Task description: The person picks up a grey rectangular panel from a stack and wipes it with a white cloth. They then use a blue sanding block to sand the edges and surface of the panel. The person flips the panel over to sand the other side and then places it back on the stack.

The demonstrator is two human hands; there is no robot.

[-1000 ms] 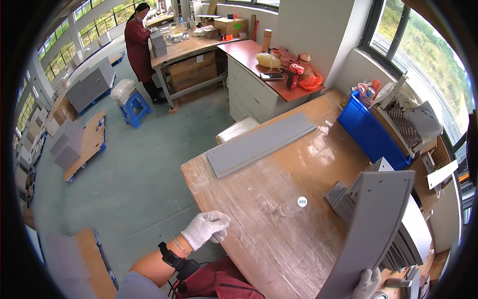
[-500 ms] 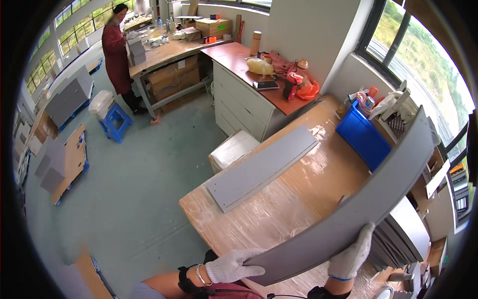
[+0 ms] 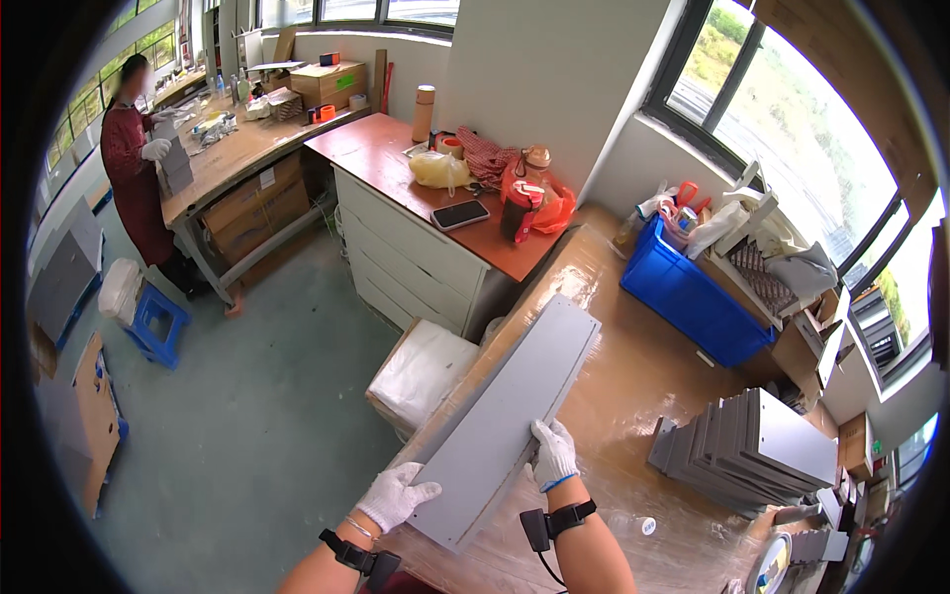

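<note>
A long flat grey panel [image 3: 495, 426] with small holes near its ends lies slantwise along the left side of the film-covered workbench. A second edge shows along its right side, perhaps another panel beneath. My left hand [image 3: 396, 495], in a white knit glove, grips its near left edge with the thumb over the top. On the opposite long edge my right hand [image 3: 554, 453], gloved likewise, is closed with fingertips against the panel. What the fingers do underneath is hidden. To the right, several similar grey panels [image 3: 742, 445] stand stacked on the bench [image 3: 633, 396].
A blue bin [image 3: 683, 292] full of odds and ends stands at the bench's far right. Beyond the bench is a white drawer cabinet [image 3: 406, 252] with a red top. A white-covered box [image 3: 421, 376] sits beside the bench. Far left, a person [image 3: 139, 178] works near a blue stool [image 3: 153, 322].
The panel held up at the right has come down to the left, onto the place where the other panel lay. Both hands moved with it. The view has turned right.
</note>
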